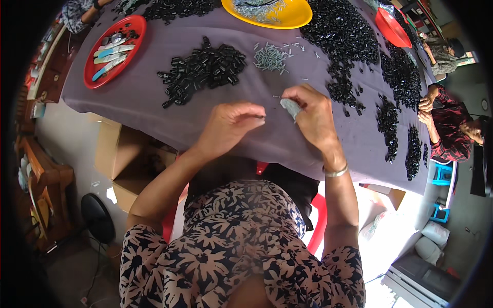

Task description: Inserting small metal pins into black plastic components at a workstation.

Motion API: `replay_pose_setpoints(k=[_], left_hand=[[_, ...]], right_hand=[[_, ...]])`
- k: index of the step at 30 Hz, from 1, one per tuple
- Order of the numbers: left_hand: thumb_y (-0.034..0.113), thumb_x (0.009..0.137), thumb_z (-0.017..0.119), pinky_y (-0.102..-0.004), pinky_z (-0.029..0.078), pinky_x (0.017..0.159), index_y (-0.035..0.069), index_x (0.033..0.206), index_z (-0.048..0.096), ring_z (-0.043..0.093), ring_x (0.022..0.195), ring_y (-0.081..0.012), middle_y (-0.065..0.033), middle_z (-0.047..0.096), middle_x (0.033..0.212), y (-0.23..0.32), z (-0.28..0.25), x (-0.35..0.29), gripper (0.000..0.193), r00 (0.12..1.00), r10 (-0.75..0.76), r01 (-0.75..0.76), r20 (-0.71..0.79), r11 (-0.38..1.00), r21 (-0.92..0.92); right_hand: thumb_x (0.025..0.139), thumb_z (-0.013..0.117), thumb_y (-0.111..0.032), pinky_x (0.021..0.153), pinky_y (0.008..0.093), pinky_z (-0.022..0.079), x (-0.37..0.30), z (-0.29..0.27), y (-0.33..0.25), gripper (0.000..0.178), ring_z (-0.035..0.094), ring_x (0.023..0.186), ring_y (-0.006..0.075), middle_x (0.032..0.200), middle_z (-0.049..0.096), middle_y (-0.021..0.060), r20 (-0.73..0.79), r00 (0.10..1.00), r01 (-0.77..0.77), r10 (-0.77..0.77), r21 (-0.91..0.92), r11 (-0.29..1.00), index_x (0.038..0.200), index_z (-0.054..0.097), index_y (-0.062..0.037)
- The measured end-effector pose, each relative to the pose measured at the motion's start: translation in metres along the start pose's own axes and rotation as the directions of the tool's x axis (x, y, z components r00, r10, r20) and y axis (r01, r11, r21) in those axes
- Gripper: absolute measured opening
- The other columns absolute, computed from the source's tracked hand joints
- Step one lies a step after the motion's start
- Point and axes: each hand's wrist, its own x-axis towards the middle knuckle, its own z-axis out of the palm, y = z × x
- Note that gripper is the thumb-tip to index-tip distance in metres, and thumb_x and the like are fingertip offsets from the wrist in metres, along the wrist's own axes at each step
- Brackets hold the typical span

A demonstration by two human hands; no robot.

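My left hand (228,128) is closed in a pinch above the near edge of the cloth-covered table. A small black part shows between its thumb and forefinger. To its right, my right hand (316,115) is also pinched, a pale grey wrap (291,107) around its thumb. At its fingertips shows a thin metal pin (276,96), too small to tell whether it is a screw. Beyond my left hand lies a heap of small black parts (205,72). A smaller pile of silver pins (270,57) lies just right of that heap.
A red tray (92,66) with pale-handled tools stands at the left. At the back is a yellow bowl (303,18) of pins. More black parts (344,41) spread along the right, where a person in a checked shirt (452,126) works. An open cardboard box (110,149) stands below.
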Motion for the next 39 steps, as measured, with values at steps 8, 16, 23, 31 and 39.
replay_pose_setpoints(k=[8, 16, 23, 31, 39], left_hand=[[0.000, 0.090, 0.067, -0.0236, 0.051, 0.085, 0.000, 0.102, 0.068, 0.063, 0.093, -0.0088, -0.0037, 0.068, 0.098, 0.002, -0.011, 0.013, 0.012, 0.996, -0.077, 0.074, -0.052, 0.995, -0.067], [-0.002, 0.085, 0.071, -0.0222, 0.048, 0.075, 0.001, 0.096, 0.072, 0.060, 0.083, -0.0081, -0.0014, 0.063, 0.091, 0.009, -0.011, 0.014, 0.011, 0.981, -0.188, 0.191, 0.041, 0.979, -0.077], [-0.003, 0.084, 0.072, -0.0220, 0.051, 0.071, 0.002, 0.097, 0.072, 0.060, 0.080, -0.0075, -0.0011, 0.063, 0.090, -0.010, 0.003, 0.026, 0.014, 0.995, 0.096, -0.095, 0.000, 0.990, -0.100], [0.001, 0.087, 0.070, -0.0248, 0.052, 0.064, 0.001, 0.101, 0.070, 0.063, 0.078, -0.0095, -0.0022, 0.064, 0.088, -0.005, 0.018, 0.043, 0.014, 0.999, -0.039, 0.038, 0.001, 0.968, -0.247], [0.005, 0.088, 0.066, -0.0263, 0.050, 0.070, 0.001, 0.103, 0.066, 0.062, 0.083, -0.0101, -0.0023, 0.062, 0.091, -0.007, 0.031, 0.033, 0.016, 0.999, -0.033, 0.035, 0.041, 0.998, -0.049]], right_hand=[[0.076, 0.069, -0.002, 0.067, 0.0393, 0.050, 0.054, 0.001, 0.018, 0.016, 0.066, 0.077, 0.0309, 0.082, 0.065, 0.0165, 0.367, 0.912, 0.304, -0.182, -0.307, 0.902, 0.092, 0.066, -0.0004], [0.072, 0.063, -0.005, 0.068, 0.0445, 0.050, 0.050, -0.007, -0.005, 0.014, 0.065, 0.076, 0.0411, 0.078, 0.066, 0.0230, 0.431, 0.899, 0.036, 0.075, -0.244, 0.969, 0.082, 0.066, 0.0031], [0.081, 0.070, 0.001, 0.056, 0.0237, 0.043, 0.015, -0.002, 0.018, 0.007, 0.052, 0.065, 0.0036, 0.072, 0.061, -0.0008, 0.122, 0.990, -0.101, 0.075, 0.230, 0.968, 0.082, 0.063, -0.0007], [0.084, 0.069, 0.005, 0.070, 0.0210, 0.047, -0.010, -0.004, 0.010, 0.010, 0.056, 0.077, 0.0045, 0.083, 0.061, -0.0033, -0.010, 0.997, -0.061, 0.076, 0.511, 0.857, 0.088, 0.063, -0.0024], [0.085, 0.070, 0.003, 0.069, 0.0212, 0.046, -0.022, 0.003, 0.008, 0.010, 0.054, 0.076, 0.0048, 0.082, 0.061, -0.0035, -0.082, 0.996, 0.005, 0.046, 0.538, 0.843, 0.089, 0.065, -0.0033]])
